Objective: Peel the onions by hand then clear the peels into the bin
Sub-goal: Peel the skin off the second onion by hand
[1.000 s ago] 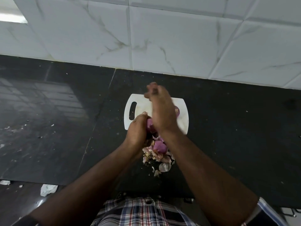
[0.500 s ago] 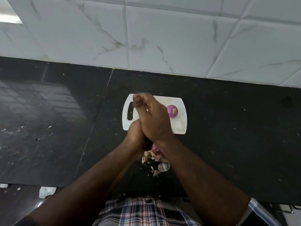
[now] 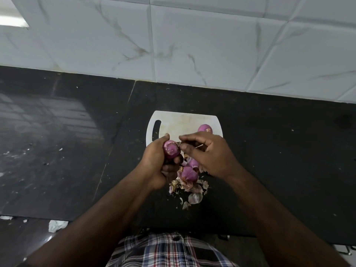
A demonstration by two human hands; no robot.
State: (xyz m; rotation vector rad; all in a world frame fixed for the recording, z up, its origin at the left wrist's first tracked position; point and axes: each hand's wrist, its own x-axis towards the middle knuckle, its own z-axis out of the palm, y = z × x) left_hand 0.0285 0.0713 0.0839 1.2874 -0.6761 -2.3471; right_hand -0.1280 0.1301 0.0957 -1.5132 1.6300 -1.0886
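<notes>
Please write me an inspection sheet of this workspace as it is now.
Surface: black stone counter, specks on it.
Job's things: white plastic cutting board with one purple peeled onion on it; onions among pile of papery peels in front of the board; bin not seen.
Clutter: white crumpled scrap at lower left.
Hands: left hand holds purple onion; right hand pinches at its skin.
Cables: nothing seen.
Surroundings: white marbled wall tiles.

No readable text, labels, brands or nos. anywhere I look: none on the cutting board (image 3: 179, 122), the counter (image 3: 77, 151), the wall tiles (image 3: 192, 45), or my checked shirt (image 3: 163, 249).
</notes>
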